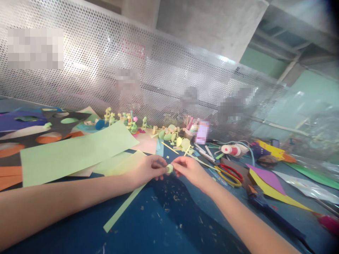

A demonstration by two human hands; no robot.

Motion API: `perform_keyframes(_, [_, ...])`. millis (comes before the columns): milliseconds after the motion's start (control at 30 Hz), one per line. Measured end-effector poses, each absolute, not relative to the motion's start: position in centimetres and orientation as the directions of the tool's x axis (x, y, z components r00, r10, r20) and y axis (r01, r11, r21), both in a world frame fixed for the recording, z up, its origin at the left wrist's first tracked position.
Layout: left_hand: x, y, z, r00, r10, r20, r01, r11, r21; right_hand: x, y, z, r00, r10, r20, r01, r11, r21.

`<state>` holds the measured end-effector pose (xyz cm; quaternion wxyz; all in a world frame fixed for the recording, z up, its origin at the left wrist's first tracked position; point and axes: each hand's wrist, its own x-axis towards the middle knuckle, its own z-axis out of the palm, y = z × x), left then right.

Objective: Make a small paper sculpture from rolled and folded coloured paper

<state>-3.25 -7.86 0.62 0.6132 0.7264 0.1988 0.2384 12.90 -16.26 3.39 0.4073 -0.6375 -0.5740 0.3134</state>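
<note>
Between both hands is a small pale green paper roll, pinched at the fingertips just above the blue table. My left hand grips its left side with thumb and fingers closed. On its right side, my right hand pinches it the same way. A long light green paper strip runs from below my left hand towards the lower left; whether it joins the roll I cannot tell. Large light green paper sheets lie beside my left forearm. Scissors with red and yellow handles lie right of my right hand.
Behind the hands stand small paper figures and a pile of green and yellow paper pieces. A thread spool, a dark blue tool with an orange tip and coloured sheets lie rightward. A perforated metal screen borders the back.
</note>
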Motion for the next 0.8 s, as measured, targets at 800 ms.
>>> perform_keyframes(800, [-3.6, -7.9, 1.7, 0.873, 0.480, 0.084, -0.072, -0.042, 0.996, 13.5, -16.4, 3.3, 0.072, 0.961, 0.267, 0.551, 0.185, -0.814])
